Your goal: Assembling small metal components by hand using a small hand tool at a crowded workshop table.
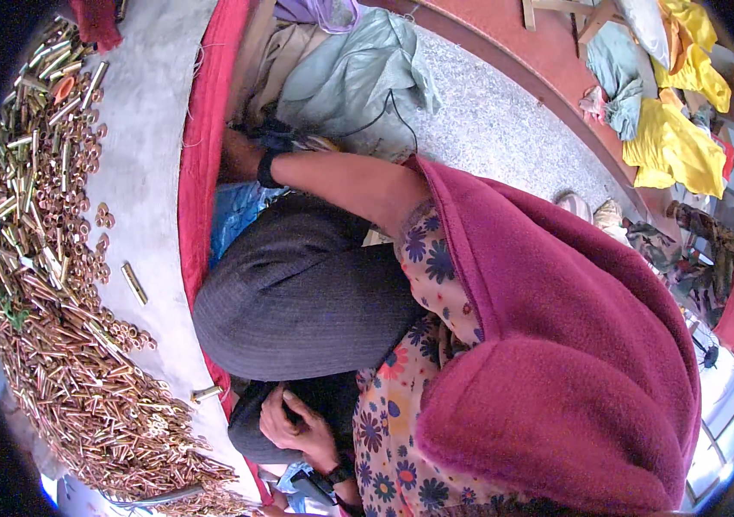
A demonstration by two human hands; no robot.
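Head view: the left hand [296,428], thumb and fingers loosely parted, rests on grey trousers [307,319] near a brass-coloured cylinder [206,394] at the worktop [143,155] edge; the right hand [243,157] hides its fingers, state untellable.

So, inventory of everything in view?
metal pieces: uncountable, brassy, heaped left
loose cylinders: 2, brassy, right of heap
ring: 1, orange, upper left
table: 1, grey-white, left
edge cloth: 1, red, along table
fabric: 1, pale green, top centre
plastic: 1, blue, by table edge
cloths: at least 2, yellow, upper right
clutter: uncountable, mixed, far right
shawl: 1, maroon, right
top: 1, floral, centre
legwear: dark grey, centre
wristbands: 2, black, upper and lower centre
hands: 2, bare, upper (fingers hidden) and lower centre
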